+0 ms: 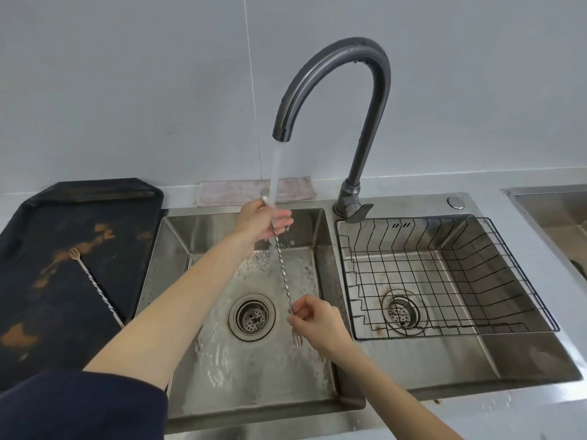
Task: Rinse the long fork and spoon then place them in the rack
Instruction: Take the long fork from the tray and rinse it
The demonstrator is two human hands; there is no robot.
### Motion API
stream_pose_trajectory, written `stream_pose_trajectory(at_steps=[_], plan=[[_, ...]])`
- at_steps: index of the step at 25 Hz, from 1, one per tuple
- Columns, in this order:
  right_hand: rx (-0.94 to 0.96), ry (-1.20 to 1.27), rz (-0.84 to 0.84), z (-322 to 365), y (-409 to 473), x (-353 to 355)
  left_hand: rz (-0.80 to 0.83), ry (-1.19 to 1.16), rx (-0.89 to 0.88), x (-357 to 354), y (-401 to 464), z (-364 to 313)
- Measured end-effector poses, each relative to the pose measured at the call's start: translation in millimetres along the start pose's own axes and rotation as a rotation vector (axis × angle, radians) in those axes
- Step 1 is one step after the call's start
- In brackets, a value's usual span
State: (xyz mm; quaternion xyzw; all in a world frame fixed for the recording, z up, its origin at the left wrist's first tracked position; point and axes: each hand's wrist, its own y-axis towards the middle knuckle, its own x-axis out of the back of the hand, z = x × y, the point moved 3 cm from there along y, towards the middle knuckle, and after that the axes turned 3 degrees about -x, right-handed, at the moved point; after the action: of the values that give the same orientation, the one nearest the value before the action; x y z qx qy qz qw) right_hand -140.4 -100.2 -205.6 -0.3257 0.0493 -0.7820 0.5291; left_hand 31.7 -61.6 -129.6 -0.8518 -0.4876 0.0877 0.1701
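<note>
While water runs from the tap (336,90) into the left basin (254,369), I hold one long twisted utensil (281,265) slantwise in the stream. My left hand (263,222) cups its upper end, where a rounded tip shows like a small spoon bowl, though I cannot tell for sure. My right hand (317,322) pinches the shaft just above the tines at its lower end. Both grips are clenched on this one piece. The second utensil (95,285) lies untouched on the dark tray (38,249) to the left, its small fork head pointing away from me, so I judge it not yet rinsed. The rack (444,274), a black wire basket sitting in the right basin, holds nothing. By my reckoning I am in the first rinse: this piece has yet to go into the rack, and the other needs rinsing and racking too.
</note>
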Motion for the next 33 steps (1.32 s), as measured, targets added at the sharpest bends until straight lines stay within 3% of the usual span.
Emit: stream_pose_trajectory(at_steps=[4,11,16,20,26,29,33], plan=[[-0.025,-0.008,-0.02,-4,-1,0,-0.04,-0.014,-0.021,3,0,-2],[-0.068,-0.063,-0.015,-13,-2,-2,0.041,0.027,-0.063,9,3,-5],[-0.014,-0.056,-0.007,-3,-1,3,0.077,0.226,-0.16,3,-4,3],[0.035,0.251,0.198,14,-2,19,-0.044,0.276,-0.17,16,2,11],[-0.006,0.806,0.4,48,12,45,-0.176,0.548,-0.142,41,-1,38],[0.033,0.876,0.48,66,17,43,-0.136,0.742,-0.096,41,-3,51],[0.052,0.829,0.366,86,35,39,0.048,0.966,-0.117,43,-7,76]])
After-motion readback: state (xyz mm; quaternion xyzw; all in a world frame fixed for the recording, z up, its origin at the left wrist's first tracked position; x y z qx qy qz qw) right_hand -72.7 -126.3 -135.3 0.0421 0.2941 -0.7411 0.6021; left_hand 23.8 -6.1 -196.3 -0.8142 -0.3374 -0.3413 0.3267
